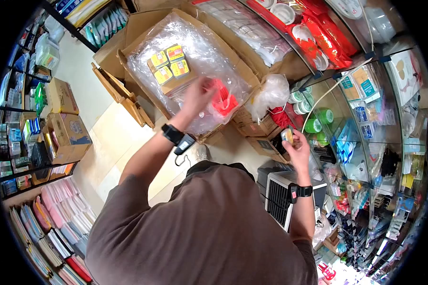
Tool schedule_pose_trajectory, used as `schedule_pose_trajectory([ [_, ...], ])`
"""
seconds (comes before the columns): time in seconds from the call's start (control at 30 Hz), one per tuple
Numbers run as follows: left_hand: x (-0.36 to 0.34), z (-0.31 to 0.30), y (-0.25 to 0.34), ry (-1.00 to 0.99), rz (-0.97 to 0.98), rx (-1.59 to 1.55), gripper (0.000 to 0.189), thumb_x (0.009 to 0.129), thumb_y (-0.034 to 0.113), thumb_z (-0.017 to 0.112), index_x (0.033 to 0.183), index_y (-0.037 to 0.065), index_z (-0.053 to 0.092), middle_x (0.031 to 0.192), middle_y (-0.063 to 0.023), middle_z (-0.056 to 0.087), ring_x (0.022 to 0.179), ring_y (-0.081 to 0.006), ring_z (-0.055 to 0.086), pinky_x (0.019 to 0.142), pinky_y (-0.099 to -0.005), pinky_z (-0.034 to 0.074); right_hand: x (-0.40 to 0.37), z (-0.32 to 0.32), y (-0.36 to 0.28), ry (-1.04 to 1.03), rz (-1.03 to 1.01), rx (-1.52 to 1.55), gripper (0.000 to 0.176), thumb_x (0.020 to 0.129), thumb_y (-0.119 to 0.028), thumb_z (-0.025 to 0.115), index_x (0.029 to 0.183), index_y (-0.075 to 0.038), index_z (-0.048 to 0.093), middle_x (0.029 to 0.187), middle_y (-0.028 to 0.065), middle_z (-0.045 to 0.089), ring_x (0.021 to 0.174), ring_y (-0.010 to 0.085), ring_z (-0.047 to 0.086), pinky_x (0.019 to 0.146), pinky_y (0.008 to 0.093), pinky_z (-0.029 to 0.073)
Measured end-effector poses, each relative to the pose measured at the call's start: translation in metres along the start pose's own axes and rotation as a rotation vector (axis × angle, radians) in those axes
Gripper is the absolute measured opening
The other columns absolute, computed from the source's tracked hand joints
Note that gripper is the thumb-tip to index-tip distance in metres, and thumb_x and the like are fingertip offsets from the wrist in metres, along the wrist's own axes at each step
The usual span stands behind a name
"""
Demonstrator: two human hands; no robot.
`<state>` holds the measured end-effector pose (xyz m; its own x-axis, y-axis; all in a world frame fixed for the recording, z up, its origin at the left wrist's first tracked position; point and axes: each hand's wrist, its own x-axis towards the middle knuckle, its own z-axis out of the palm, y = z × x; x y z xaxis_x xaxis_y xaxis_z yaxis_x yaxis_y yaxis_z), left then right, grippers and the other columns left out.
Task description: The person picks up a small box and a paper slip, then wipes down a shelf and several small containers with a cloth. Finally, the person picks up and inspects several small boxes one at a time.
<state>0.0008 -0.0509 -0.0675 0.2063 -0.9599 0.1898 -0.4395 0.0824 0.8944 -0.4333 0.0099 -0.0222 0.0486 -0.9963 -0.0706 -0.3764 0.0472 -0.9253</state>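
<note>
My left hand (199,96) is over the open cardboard box (123,61), beside a red plastic item (223,99). Its fingers are curled and blurred, so whether they grip anything is unclear. Several yellow-labelled small packs (171,64) lie in a group on clear plastic wrap (145,47) inside the box. Out to the right, near the glass shelves, my right hand (297,148) pinches a small round-looking item (287,136) with a yellowish label between thumb and fingers.
Glass shelves (340,128) of packaged goods line the right side. A white slatted appliance (278,199) stands below my right hand. Cardboard boxes (62,137) and racks stand at the left. A clear plastic bag (271,92) hangs right of the open box.
</note>
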Motion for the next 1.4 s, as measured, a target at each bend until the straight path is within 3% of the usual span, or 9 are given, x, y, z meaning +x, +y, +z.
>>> schedule_pose_trajectory([
  [0.13,0.027,-0.056,-0.004,0.249,-0.006,0.285,0.054,0.081,0.016,0.081,0.129,0.002,0.063,0.12,-0.0236,0.059,0.105,-0.0399,0.066,0.089,-0.0446,0.056,0.003,-0.042,0.021,0.099,0.128,-0.193,0.037,0.088,-0.02,0.081,0.117,0.001,0.069,0.094,0.0026,0.07,0.084,0.0114,0.063,0.079,0.0257,0.051],
  [0.23,0.042,-0.07,-0.016,0.286,-0.058,0.448,0.068,0.077,0.022,0.086,0.137,0.004,0.059,0.133,-0.0259,0.049,0.119,-0.0441,0.058,0.101,-0.0468,0.051,0.011,-0.079,0.035,0.104,0.126,-0.282,0.037,0.084,-0.014,0.082,0.115,0.001,0.069,0.096,0.0049,0.072,0.085,0.0118,0.064,0.08,0.0275,0.052],
  [0.3,0.049,-0.073,-0.034,0.247,-0.116,0.508,0.079,0.074,0.028,0.089,0.142,0.007,0.056,0.135,-0.025,0.047,0.12,-0.0446,0.058,0.103,-0.0466,0.051,0.017,-0.101,0.046,0.131,0.1,-0.314,0.038,0.083,-0.014,0.082,0.115,0.001,0.069,0.097,0.0053,0.072,0.087,0.0125,0.065,0.081,0.0281,0.053],
  [0.57,0.065,-0.073,-0.076,0.13,-0.102,0.545,0.066,0.075,0.028,0.09,0.128,0.001,0.061,0.125,-0.0267,0.061,0.115,-0.0426,0.061,0.101,-0.0485,0.051,0.054,-0.15,0.112,0.198,-0.051,-0.299,0.048,0.076,-0.019,0.087,0.116,0.0,0.068,0.108,0.0133,0.072,0.096,0.0228,0.071,0.09,0.0345,0.055],
  [0.73,0.056,-0.062,-0.033,0.163,-0.04,0.647,0.062,0.074,0.031,0.091,0.119,-0.003,0.063,0.115,-0.0228,0.064,0.1,-0.0385,0.066,0.089,-0.0454,0.054,0.075,-0.174,0.099,0.261,-0.043,-0.375,0.05,0.072,-0.02,0.089,0.114,0.0,0.069,0.108,0.0143,0.069,0.097,0.025,0.071,0.089,0.0356,0.056],
  [0.9,0.036,0.022,0.04,-0.025,0.026,0.295,0.054,0.073,0.013,0.091,0.114,0.0,0.06,0.103,-0.0104,0.061,0.088,-0.0187,0.06,0.079,-0.0336,0.054,0.11,-0.222,0.116,0.394,-0.043,-0.502,0.05,0.071,-0.02,0.087,0.114,0.0,0.07,0.11,0.0193,0.068,0.101,0.032,0.069,0.091,0.0382,0.055],
  [1.07,0.019,0.123,0.14,-0.254,0.068,0.143,0.057,0.072,0.019,0.093,0.115,0.0,0.06,0.106,-0.0114,0.063,0.09,-0.0209,0.062,0.079,-0.0335,0.054,0.162,-0.261,0.138,0.363,-0.075,-0.83,0.054,0.071,-0.022,0.085,0.119,-0.003,0.068,0.122,0.0249,0.067,0.118,0.0447,0.061,0.106,0.05,0.048],
  [1.33,0.012,0.197,0.24,-0.663,0.119,0.067,0.057,0.071,0.021,0.09,0.116,0.0,0.062,0.115,-0.0129,0.059,0.095,-0.03,0.066,0.082,-0.0366,0.056,0.235,-0.29,0.172,0.138,0.298,-1.162,0.044,0.08,-0.014,0.071,0.124,-0.007,0.066,0.129,0.0221,0.067,0.129,0.0364,0.059,0.105,0.0447,0.048],
  [1.4,0.012,0.201,0.242,-0.66,0.147,0.106,0.058,0.073,0.021,0.09,0.117,-0.001,0.061,0.11,-0.0114,0.059,0.092,-0.024,0.066,0.081,-0.0337,0.055,0.24,-0.289,0.165,0.126,0.345,-1.165,0.045,0.081,-0.014,0.071,0.125,-0.006,0.065,0.13,0.0217,0.067,0.128,0.036,0.06,0.105,0.0446,0.049],
])
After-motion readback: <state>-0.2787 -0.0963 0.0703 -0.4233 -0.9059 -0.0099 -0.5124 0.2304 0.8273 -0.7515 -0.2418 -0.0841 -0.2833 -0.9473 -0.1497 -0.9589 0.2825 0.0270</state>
